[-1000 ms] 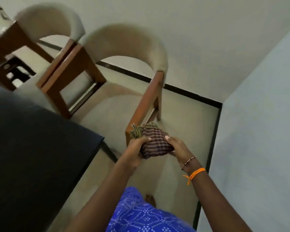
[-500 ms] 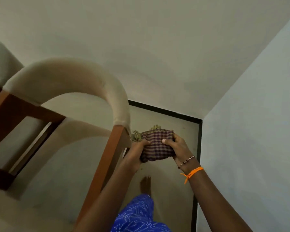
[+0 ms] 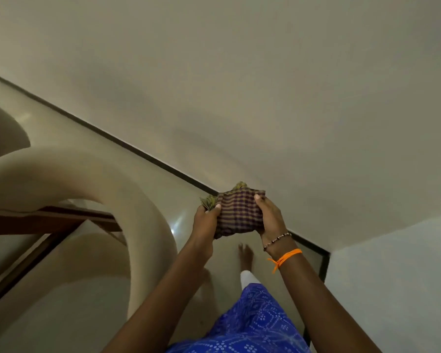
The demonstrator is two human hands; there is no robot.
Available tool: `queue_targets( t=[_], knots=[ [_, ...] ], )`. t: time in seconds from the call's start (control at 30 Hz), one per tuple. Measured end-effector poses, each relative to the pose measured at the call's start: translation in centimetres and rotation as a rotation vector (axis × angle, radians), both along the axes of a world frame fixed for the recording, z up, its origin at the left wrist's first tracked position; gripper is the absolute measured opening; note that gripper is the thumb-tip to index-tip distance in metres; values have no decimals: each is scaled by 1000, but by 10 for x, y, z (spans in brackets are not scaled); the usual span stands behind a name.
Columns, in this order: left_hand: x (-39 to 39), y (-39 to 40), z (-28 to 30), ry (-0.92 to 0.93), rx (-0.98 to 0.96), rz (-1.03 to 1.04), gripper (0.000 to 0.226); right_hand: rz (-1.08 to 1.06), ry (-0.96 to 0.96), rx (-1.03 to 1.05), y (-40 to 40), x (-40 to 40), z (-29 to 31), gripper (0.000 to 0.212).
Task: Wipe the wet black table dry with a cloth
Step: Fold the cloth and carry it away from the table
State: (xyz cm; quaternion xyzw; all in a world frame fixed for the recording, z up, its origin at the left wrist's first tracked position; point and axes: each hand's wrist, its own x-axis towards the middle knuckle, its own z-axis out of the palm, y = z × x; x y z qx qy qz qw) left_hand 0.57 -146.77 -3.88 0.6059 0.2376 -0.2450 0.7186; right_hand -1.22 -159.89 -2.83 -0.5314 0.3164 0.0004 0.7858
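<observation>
A folded checked cloth [image 3: 237, 212], purple and tan with a greenish edge, is held up in front of me between both hands. My left hand [image 3: 205, 221] grips its left side with the thumb on top. My right hand [image 3: 269, 216] grips its right side; that wrist wears a bead bracelet and an orange thread. The black table is out of view.
A chair [image 3: 117, 189] with a curved beige padded back and brown wooden frame stands close at the left. Beige floor [image 3: 229, 266] with a black skirting line meets pale walls [image 3: 239, 85]; a wall corner lies at the right. My bare feet and blue dress show below.
My view has swung right and away from the black table, which has left the frame. The chair has slid left. Both hands still hold the cloth, now a little farther forward.
</observation>
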Motion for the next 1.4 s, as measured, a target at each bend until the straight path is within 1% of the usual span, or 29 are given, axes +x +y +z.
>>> queue_targets(
  t=[0.1,0.17,0.27,0.37,0.47,0.57,0.67,0.77,0.87,0.9,0.97,1.0,1.07,1.1,1.13,1.17,1.2,1.27,1.33,1.4],
  knots=[
    [57,-19,-1,53,-16,101,30,86,19,-55,-17,68,-2,31],
    [92,-28,7,63,-36,146,28,166,42,-72,-26,112,-2,24],
    [135,-30,15,74,-80,216,32,312,46,-121,-35,168,-1,11],
    [173,-19,20,92,-129,299,34,429,56,-141,-27,223,-3,9],
    [206,3,18,79,-231,408,35,583,24,-144,-1,273,-3,11],
    [243,38,11,36,-265,526,35,757,-35,-165,42,326,-5,11],
    [290,83,5,-22,-278,631,34,883,-124,-224,91,381,-8,11],
    [340,139,10,-95,-299,708,35,1012,-223,-292,149,441,-5,10],
    [388,208,15,-136,-310,768,36,1138,-351,-359,217,507,12,9],
    [403,231,16,-143,-310,786,37,1174,-401,-383,239,528,19,12],
    [430,272,19,-144,-311,829,38,1240,-493,-427,279,564,31,26],
    [443,291,20,-139,-318,848,38,1287,-517,-420,299,581,32,31],
    [468,325,22,-133,-318,862,37,1394,-493,-356,338,612,37,41],
    [479,339,23,-136,-333,867,37,1460,-482,-326,354,625,39,41],
    [494,356,22,-138,-338,876,38,1533,-485,-297,375,643,41,33],
    [508,373,21,-127,-331,889,40,1612,-493,-260,394,660,43,21],
    [522,392,19,-113,-314,901,41,1691,-500,-220,415,678,42,15],
    [550,430,13,-87,-314,943,43,1836,-515,-137,454,714,42,12],
    [584,474,3,-86,-379,977,46,1949,-532,-67,503,755,40,17],
    [622,518,4,-86,-398,1026,47,1963,-619,-107,558,795,38,14]
  ],
)
